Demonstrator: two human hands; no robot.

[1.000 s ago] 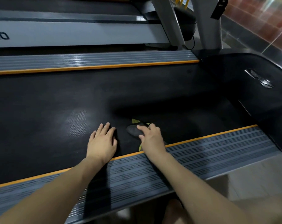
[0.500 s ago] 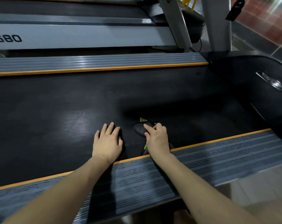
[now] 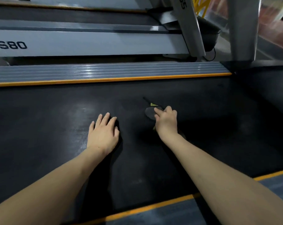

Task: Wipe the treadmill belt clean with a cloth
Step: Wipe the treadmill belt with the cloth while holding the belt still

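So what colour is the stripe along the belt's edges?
Orange stripe, running beside the black belt; head view shows it, the only view.

There is one view only, from a wide-angle camera worn on the person's head; it looks forward and steeply down across the treadmill belt (image 3: 40,127), from the near side rail toward the far side rail (image 3: 105,71); it sits close, so both forearms enter from the bottom edge and the left hand (image 3: 103,135) and right hand (image 3: 166,121) lie near the middle of the frame; straight lines bend toward the edges; a second treadmill (image 3: 88,41) fills the top.
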